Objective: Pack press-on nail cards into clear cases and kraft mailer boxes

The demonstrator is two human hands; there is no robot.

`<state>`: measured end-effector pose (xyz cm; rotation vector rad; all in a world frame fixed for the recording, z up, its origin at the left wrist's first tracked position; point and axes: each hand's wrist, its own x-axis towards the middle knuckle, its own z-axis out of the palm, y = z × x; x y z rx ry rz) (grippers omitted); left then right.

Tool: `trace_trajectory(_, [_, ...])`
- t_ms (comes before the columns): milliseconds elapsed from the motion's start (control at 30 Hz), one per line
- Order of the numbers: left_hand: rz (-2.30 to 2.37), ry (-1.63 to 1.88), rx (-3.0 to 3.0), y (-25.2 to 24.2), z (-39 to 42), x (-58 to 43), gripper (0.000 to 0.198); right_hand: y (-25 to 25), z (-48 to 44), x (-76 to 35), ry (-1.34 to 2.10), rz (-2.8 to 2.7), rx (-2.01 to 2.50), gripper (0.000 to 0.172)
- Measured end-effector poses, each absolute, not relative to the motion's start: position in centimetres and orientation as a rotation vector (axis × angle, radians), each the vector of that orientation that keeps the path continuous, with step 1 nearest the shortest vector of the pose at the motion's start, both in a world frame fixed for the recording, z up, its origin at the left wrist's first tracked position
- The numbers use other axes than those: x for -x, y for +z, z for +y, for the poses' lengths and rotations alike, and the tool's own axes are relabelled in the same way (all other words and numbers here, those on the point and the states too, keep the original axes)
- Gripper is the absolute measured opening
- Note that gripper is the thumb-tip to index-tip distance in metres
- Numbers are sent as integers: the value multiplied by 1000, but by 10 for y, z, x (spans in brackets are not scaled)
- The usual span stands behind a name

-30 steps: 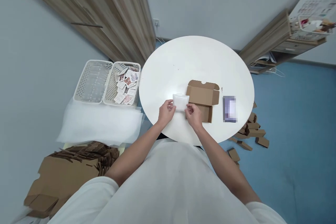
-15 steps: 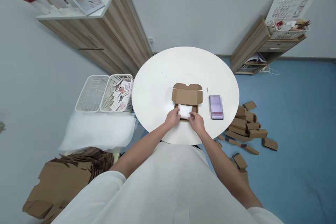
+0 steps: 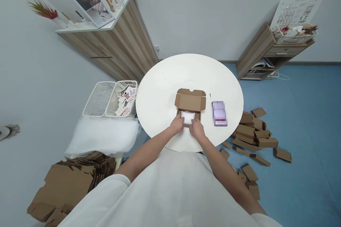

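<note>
White packet point(image 3: 188, 116) lies inside the open carton point(image 3: 190, 103), whose long axis runs crosswise, between left hand point(image 3: 177, 124) and right hand point(image 3: 197, 128), equally near; fingers half-curled at the near corners, any grip impossible to tell from here

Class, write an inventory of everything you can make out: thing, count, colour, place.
table: 1, white, centre
open box: 1, brown, on table
packet: 1, white, inside open box
pixelated item: 1, purple, table's right side
baskets: 3, white, two left, one right
cards: several, mostly white, basket beside table
clear pieces: several, transparent, leftmost basket
sheets: several, whitish, below left baskets
stacked cardboard: many, brown, lower left
floor: 1, blue, right
small boxes: many, brown, on floor
cabinet: 1, grey-brown, upper left
picture frames: 2, white, on cabinet
plant: 1, red-green, on cabinet
shelf unit: 1, grey-brown, upper right
board: 1, white, above shelf unit
top: 1, white, lower centre
arms: 2, bare, lower centre
hands: 2, bare, at open box
</note>
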<state>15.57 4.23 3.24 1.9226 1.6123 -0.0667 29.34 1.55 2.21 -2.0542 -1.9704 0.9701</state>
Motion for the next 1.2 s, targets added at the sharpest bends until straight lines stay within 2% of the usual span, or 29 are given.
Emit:
trace_trajectory(133, [1588, -36, -1970, 38, 41, -155, 25, 25, 11, -296, 917, -1936, 1937, 30])
trace_trajectory(267, [1652, 389, -1848, 44, 52, -141, 35, 32, 22, -320, 796, -1687, 1759, 37])
trace_trajectory(333, [1761, 551, -1598, 46, 66, -129, 47, 32, 36, -338, 800, -1452, 1797, 46])
trace_trajectory(400, [1783, 612, -1313, 48, 83, -118, 58, 29, 54, -354, 973, -1147, 1859, 58])
trace_trajectory(467, [1688, 610, -1088, 50, 99, -111, 67, 26, 70, -365, 1296, -863, 1827, 61])
trace_trajectory(567, [1524, 578, -916, 54, 114, -109, 78, 23, 88, -368, 1566, -658, 1743, 65])
trace_trajectory(733, [1396, 514, -977, 62, 110, -116, 79, 31, 92, -357, 1644, -803, 1624, 68])
trace_trajectory(900, [1303, 593, -1036, 67, 86, -110, 75, 37, 73, -361, 1610, -981, 1540, 70])
trace_trajectory(1200, [1276, 516, -1054, 54, 49, -94, 75, 26, 33, -363, 1618, -1068, 1523, 70])
